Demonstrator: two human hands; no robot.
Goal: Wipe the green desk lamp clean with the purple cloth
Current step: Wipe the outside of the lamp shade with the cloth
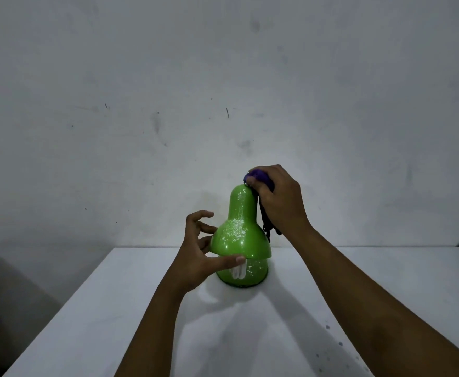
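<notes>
Right hand (278, 204) grips purple cloth (261, 176) atop green lamp (243, 210), left hand (197, 258) holds shade (236, 238).

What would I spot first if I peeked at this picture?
The bright green lamp, dusted with white specks, standing on the white table. The right hand presses a bunched purple cloth on its top, while the left hand holds the shade's rim.

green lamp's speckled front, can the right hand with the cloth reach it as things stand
Probably yes. The right hand holds the purple cloth at the top of the green desk lamp, above the speckles; the left hand grips only its left side and lower rim.
</notes>
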